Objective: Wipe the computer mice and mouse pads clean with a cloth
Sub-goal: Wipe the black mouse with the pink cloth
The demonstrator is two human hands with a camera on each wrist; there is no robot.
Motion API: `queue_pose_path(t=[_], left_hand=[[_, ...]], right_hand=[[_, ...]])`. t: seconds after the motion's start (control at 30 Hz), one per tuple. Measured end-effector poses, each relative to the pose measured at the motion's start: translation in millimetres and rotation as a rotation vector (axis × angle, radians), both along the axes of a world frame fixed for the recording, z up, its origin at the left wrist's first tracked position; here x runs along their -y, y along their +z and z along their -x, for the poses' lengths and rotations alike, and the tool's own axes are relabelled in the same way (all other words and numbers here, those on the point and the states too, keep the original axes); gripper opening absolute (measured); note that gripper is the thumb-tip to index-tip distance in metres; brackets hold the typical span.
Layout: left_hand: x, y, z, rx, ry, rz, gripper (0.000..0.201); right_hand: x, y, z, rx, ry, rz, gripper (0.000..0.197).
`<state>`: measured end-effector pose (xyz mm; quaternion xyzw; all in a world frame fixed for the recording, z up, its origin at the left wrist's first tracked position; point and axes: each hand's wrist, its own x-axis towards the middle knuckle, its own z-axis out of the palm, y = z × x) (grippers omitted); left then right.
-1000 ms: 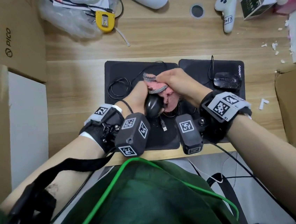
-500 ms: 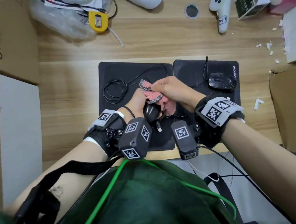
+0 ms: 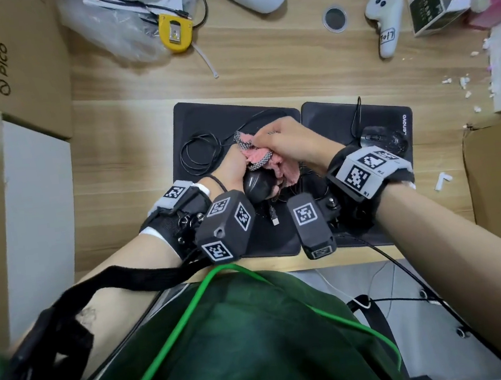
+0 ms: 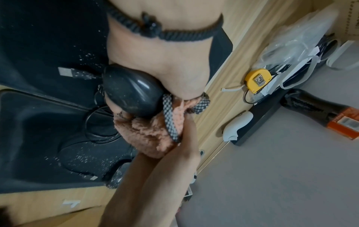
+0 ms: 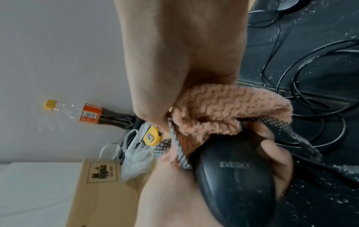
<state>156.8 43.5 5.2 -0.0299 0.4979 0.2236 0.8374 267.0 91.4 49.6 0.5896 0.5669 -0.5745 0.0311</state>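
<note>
Glossy black oval mouse (image 3: pixel 257 186), flecked with pale dust. Fluffy salmon-pink cloth (image 3: pixel 259 157) edged in black-and-white check. Matte black rectangular mouse pads (image 3: pixel 205 123), white-speckled, on light wood-grain tabletop (image 3: pixel 134 158); yellow tape measure (image 3: pixel 175 32) near far edge.

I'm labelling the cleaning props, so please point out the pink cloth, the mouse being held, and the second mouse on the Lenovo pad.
pink cloth (image 5: pixel 223 104): right wrist view, fluffy upper fold.
held mouse (image 5: pixel 237 181): right wrist view, glossy back below the logo.
second mouse (image 3: pixel 384 140): head view, its dusty top.

Wooden desk (image 3: pixel 261 65): two black mouse pads (image 3: pixel 205 123), tape measure (image 3: pixel 175 32), boxes (image 3: pixel 23 65).
</note>
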Motion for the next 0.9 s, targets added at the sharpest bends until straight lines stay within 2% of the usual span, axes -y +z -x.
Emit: queue_pose_path(t=[0.03,0.1,0.13,0.23,0.27,0.33,0.37,0.43,0.53,0.63,0.7,0.77,0.8,0.9], left_hand=[[-3.1,1.3,3.9,-0.019,0.002,-0.008,0.047],[-9.2,2.0,14.4,-0.038,0.110,0.023,0.054],[-11.7,-3.7,20.3,-0.050,0.164,0.021,0.055],[-12.5,-12.3,27.7,-0.058,0.189,-0.026,0.050],[-12.0,-14.4,27.4,-0.068,0.210,-0.013,0.047],[-8.9,-10.9,21.6,-0.057,0.245,0.040,0.031],[-6.4,-6.9,17.2,-0.032,0.213,0.062,0.026],[-0.8,-3.9,8.2,0.008,0.118,0.058,0.030],[-0.4,-4.6,4.5,-0.001,0.075,0.046,0.031],[-4.0,-6.7,18.5,-0.079,0.173,0.032,0.022],[-4.4,-13.2,29.7,-0.149,0.174,0.000,0.037],[-4.6,-14.6,34.9,-0.105,0.172,0.033,0.059],[-4.9,-15.8,35.4,-0.123,0.170,0.040,0.059],[-5.4,-7.9,29.1,-0.172,0.160,0.053,0.033]], right_hand=[[0.9,1.2,1.2,-0.006,0.010,-0.017,0.025],[7.9,4.0,4.7,-0.054,0.045,0.017,0.022],[13.4,4.8,6.2,-0.092,0.076,0.059,0.021],[20.0,4.6,6.9,-0.114,0.218,0.087,0.015],[18.3,3.9,6.2,-0.139,0.199,0.092,0.015],[12.3,0.9,2.9,-0.205,0.028,0.102,0.019],[7.4,-2.5,-0.3,-0.209,-0.071,0.078,0.021],[-1.0,-8.9,-7.6,-0.158,-0.168,0.040,0.022],[1.4,-11.3,-14.0,-0.119,-0.136,0.019,0.023],[17.8,-3.5,-7.2,-0.214,-0.060,0.157,0.020],[30.5,-3.0,2.0,-0.212,0.048,0.174,0.017],[34.8,-6.8,8.3,-0.191,0.086,0.100,0.014],[33.9,-7.6,9.3,-0.187,0.076,0.099,0.014],[25.6,-9.6,6.1,-0.212,-0.020,0.141,0.015]])
